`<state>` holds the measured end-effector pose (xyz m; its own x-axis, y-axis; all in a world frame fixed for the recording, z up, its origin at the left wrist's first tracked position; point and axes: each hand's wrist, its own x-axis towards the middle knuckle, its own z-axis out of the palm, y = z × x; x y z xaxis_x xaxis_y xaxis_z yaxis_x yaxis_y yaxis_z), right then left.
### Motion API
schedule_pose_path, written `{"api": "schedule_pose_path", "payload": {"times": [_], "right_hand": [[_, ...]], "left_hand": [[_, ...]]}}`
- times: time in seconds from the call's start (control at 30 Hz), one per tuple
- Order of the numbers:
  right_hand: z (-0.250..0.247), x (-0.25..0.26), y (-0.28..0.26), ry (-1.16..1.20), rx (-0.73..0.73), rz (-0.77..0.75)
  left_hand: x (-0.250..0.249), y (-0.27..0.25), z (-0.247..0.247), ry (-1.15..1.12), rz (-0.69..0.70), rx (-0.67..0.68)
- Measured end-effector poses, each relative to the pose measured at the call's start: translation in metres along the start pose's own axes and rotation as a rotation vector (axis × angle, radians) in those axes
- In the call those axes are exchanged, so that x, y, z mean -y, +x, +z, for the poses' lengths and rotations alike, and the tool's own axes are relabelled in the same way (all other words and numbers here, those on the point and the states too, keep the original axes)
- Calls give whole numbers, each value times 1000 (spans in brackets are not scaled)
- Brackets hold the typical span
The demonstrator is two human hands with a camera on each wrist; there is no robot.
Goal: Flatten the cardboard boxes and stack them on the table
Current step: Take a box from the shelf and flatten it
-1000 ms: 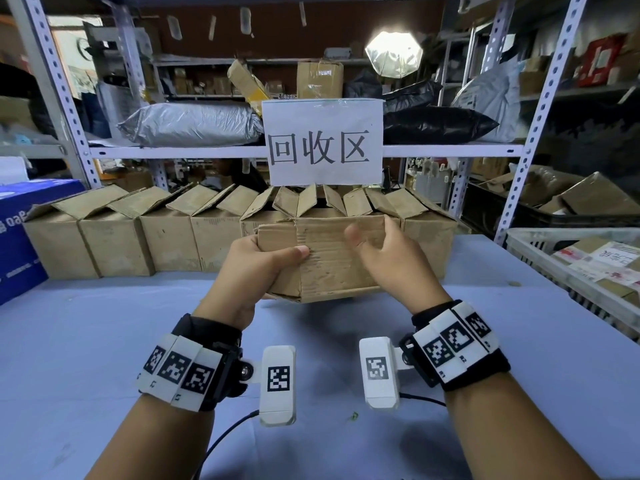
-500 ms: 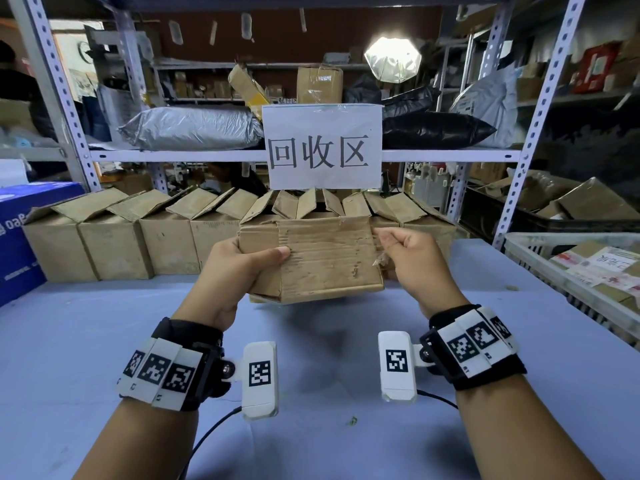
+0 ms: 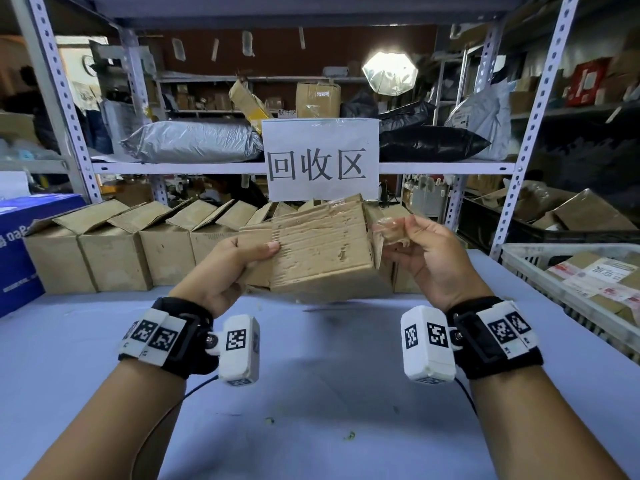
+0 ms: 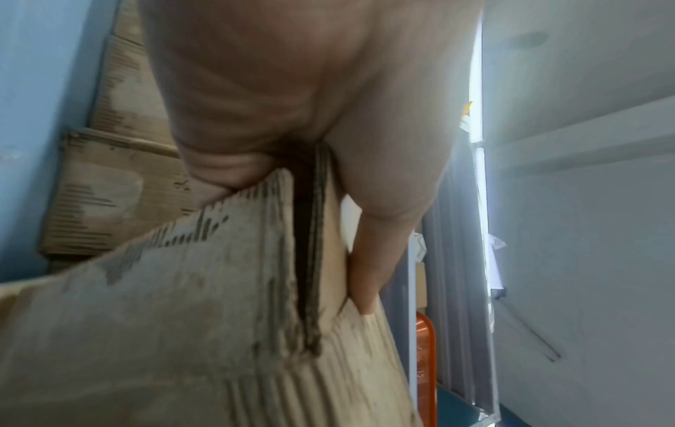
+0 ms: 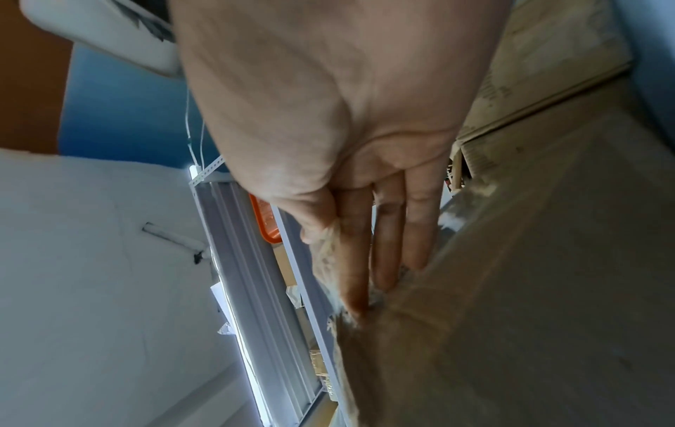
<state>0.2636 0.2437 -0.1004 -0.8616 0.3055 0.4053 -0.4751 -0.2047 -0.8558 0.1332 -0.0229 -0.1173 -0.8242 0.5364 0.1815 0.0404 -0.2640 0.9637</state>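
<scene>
White sign (image 3: 320,161) reading 回收区 on the shelf rail, below it my left hand (image 3: 228,268) gripping one cardboard box (image 3: 322,247) held above the table (image 3: 311,393), my right hand (image 3: 427,261) pinching clear tape (image 3: 389,230) at its right edge, about six open boxes (image 3: 114,251) in a row behind.

One worn brown cardboard box (image 3: 322,251) is held up above the table, and two bare hands are in view, a left hand (image 3: 221,271) and a right hand (image 3: 426,261). One strip of clear peeled tape (image 3: 389,232) shows. At least five open-flapped brown cardboard boxes (image 3: 114,254) stand in a row behind; those hidden by the held box cannot be counted. One white paper sign (image 3: 320,159), one white plastic crate (image 3: 568,271) and one blue carton (image 3: 17,251) complete the count.
</scene>
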Motion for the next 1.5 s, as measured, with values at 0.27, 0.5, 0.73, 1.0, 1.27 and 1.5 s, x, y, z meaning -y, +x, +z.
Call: {"api": "schedule_pose_path", "payload": {"times": [0.27, 0.5, 0.73, 1.0, 1.27, 1.5], "right_hand": [[10, 6, 3, 23, 6, 15], [14, 13, 2, -46, 11, 2], [37, 37, 6, -394, -42, -72], [55, 38, 17, -443, -39, -11], [70, 21, 19, -463, 38, -19], [63, 13, 21, -244, 29, 77]], "left_hand": [[2, 15, 4, 2, -163, 33], [5, 25, 4, -52, -286, 14], [0, 36, 24, 419, -177, -96], [-41, 13, 50, 753, 311, -40], [-23, 13, 76, 490, 235, 92], [-17, 9, 69, 326, 216, 121]]}}
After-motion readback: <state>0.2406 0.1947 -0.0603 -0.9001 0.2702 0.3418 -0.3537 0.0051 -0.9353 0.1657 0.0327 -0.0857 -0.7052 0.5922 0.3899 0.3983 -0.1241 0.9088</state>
